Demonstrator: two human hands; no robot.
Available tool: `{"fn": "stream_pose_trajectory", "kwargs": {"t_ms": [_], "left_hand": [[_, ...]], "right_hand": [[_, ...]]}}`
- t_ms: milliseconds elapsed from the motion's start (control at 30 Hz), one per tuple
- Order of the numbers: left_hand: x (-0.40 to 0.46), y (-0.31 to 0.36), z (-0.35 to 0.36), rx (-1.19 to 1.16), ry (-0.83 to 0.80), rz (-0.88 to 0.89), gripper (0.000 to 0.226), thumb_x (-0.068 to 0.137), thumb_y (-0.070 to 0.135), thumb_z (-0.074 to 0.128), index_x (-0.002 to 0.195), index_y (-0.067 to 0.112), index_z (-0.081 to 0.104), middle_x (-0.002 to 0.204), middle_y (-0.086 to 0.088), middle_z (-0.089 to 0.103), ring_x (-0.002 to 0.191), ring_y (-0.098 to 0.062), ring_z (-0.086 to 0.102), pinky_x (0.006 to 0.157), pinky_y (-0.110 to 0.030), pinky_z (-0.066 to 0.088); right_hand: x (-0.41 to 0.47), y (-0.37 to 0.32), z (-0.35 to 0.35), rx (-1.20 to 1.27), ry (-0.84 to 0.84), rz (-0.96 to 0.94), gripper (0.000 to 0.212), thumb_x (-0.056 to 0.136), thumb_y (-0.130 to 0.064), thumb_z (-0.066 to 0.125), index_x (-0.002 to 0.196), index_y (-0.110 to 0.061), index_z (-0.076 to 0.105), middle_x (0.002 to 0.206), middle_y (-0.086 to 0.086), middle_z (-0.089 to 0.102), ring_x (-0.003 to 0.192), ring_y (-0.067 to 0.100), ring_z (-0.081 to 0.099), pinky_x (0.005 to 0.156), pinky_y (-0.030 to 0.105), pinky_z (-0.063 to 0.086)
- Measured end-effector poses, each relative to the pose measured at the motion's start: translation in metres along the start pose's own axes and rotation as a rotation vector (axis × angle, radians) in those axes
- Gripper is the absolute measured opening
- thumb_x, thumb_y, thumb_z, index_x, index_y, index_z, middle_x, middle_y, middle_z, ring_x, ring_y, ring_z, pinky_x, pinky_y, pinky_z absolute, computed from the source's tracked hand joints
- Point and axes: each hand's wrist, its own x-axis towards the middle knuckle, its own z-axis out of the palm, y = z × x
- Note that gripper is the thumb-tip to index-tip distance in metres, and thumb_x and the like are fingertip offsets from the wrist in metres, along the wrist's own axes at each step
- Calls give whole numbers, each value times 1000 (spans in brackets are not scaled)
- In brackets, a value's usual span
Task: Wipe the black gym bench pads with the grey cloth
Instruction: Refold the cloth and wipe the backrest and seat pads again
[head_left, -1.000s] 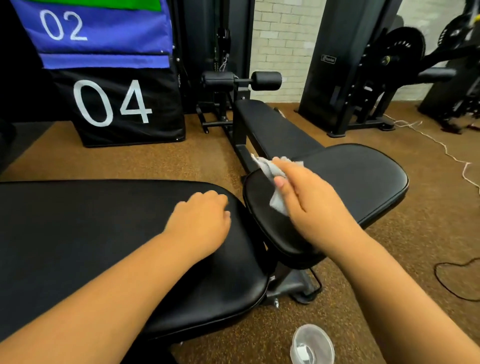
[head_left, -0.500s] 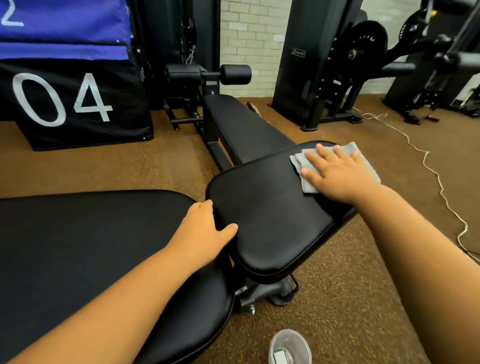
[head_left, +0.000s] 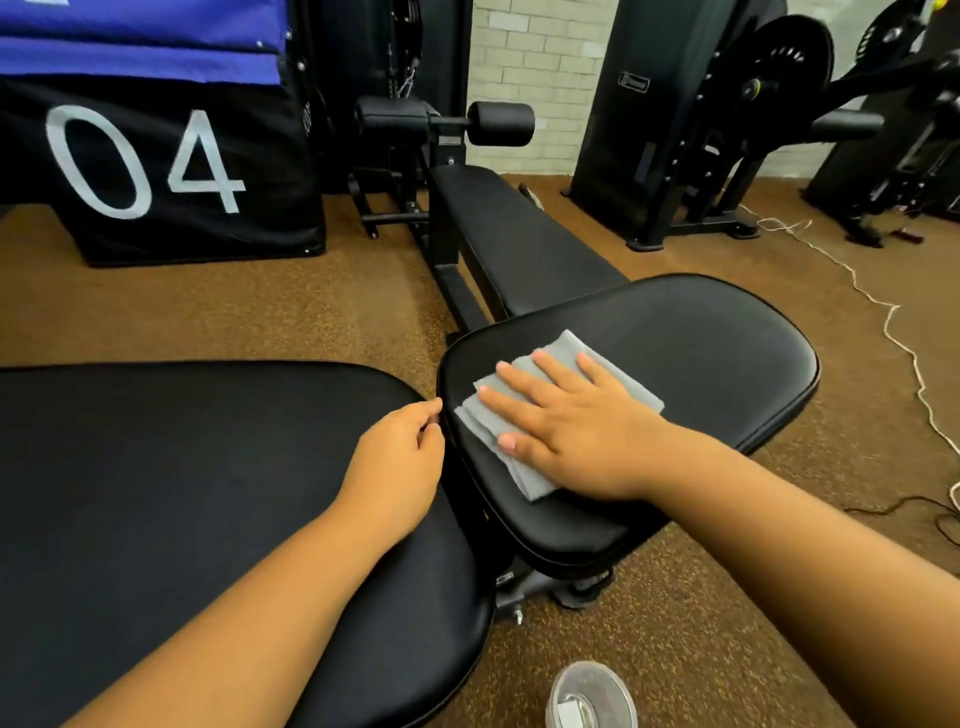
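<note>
Brown speckled flooring (head_left: 311, 322) ran under black gym machines before a pale brick wall (head_left: 540, 62). On the seat pad (head_left: 701, 343), near its left end, lay the grey cloth (head_left: 498, 431); the right hand (head_left: 576, 436) pressed it flat, fingers spread. The left hand (head_left: 400, 457), fingers loosely curled, clasping nothing, rested on the long back pad (head_left: 182, 467) just left of the seat pad.

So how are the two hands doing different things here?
The right hand lies flat, fingers spread, pressing the grey cloth on the smaller pad. The left hand holds no cloth; its curled fingers sit at the gap beside the larger pad. Both are bare.
</note>
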Motion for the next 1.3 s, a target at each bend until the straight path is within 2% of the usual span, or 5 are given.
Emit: {"fn": "stream_pose_trajectory", "kwargs": {"t_ms": [467,667,1000,1167,1300], "left_hand": [[2,-3,-4,-181,-62,-12,44,97,8,40,139,18,49,130,3,59,107,-11,63,100,-38,48],[1,-5,-5,-125,-30,6,42,97,13,42,137,19,52,118,1,65,105,-17,64,97,-41,50],[-5,1,-6,-86,-28,69,50,90,31,66,136,19,52,112,17,62,87,12,56,72,0,39],[1,-4,-4,-116,-22,48,54,86,32,71,135,20,53,120,5,65,98,1,61,71,0,42],[-1,-3,-4,-105,-11,42,53,86,32,71,134,21,53,118,9,64,96,3,60,68,0,40]], "right_hand": [[-60,-30,8,52,26,-46,66,88,-64,-8,151,-44,-7,161,-11,-14,148,23,-16,118,46,-13],[20,-16,-1,-12,35,71,59,96,-56,4,153,-39,-3,163,-6,-6,150,27,-6,119,53,0],[-47,-16,13,-1,93,79,74,83,-67,-18,152,-44,-4,163,-11,-6,150,23,-2,120,49,4],[-41,48,3,-40,118,305,76,83,-70,-18,152,-43,-3,163,-7,2,149,26,9,117,48,13],[22,92,-13,75,72,573,61,96,-61,10,153,-40,0,164,-4,-4,149,32,-2,117,57,3]]}}
